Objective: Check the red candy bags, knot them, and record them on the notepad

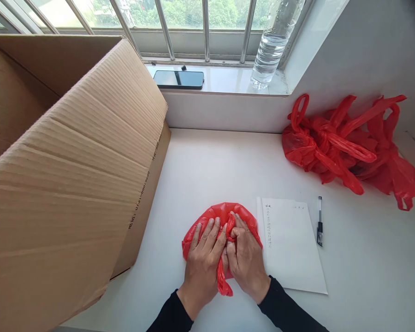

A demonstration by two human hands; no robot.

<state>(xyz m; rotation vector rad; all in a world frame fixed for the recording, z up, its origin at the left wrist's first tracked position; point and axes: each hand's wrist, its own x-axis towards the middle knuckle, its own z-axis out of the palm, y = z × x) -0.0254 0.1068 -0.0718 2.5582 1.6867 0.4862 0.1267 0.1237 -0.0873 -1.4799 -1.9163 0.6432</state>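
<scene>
A red plastic bag [218, 215] lies bunched into a round bundle on the white table [228, 166] near the front edge. My left hand [203, 258] rests flat on its left side, fingers stretched out and pressing the plastic down. My right hand [246, 260] is closed on a twisted strip of the bag that runs between the two hands and sticks out toward me. Both wrists are in black sleeves.
A large open cardboard box [72, 175] fills the left side. A sheet of paper [290, 244] and a pen [319, 221] lie right of the bundle. More red bags [346, 143] are piled at the back right. A phone [179, 79] and a water bottle [271, 46] sit on the windowsill.
</scene>
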